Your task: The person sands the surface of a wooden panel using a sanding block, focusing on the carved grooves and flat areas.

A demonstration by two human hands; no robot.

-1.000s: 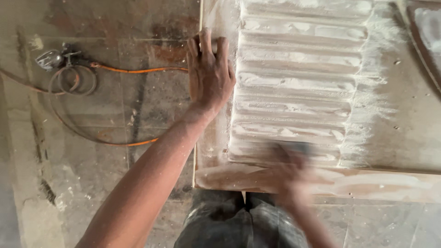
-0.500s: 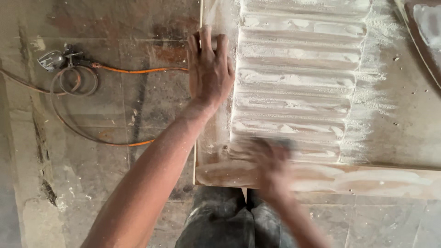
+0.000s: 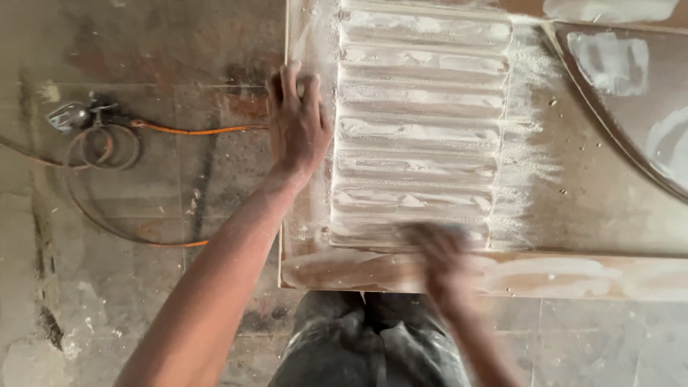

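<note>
We see the ribbed wooden panel (image 3: pixel 423 122) dusty white under both hands | left hand (image 3: pixel 297 125) stays flat, fingers spread, on its left edge | right hand (image 3: pixel 441 261) blurred, now further right along the lowest rib; grip unclear | orange cable (image 3: pixel 193 130) on the concrete floor (image 3: pixel 143 272), left.

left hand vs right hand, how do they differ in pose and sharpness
The left hand lies flat and sharp on the left edge of the wooden panel; the right hand is a motion blur at the ribbed section's near end. Whether the right hand holds anything is unclear; the left holds nothing. Both are on the dusty panel.
</note>
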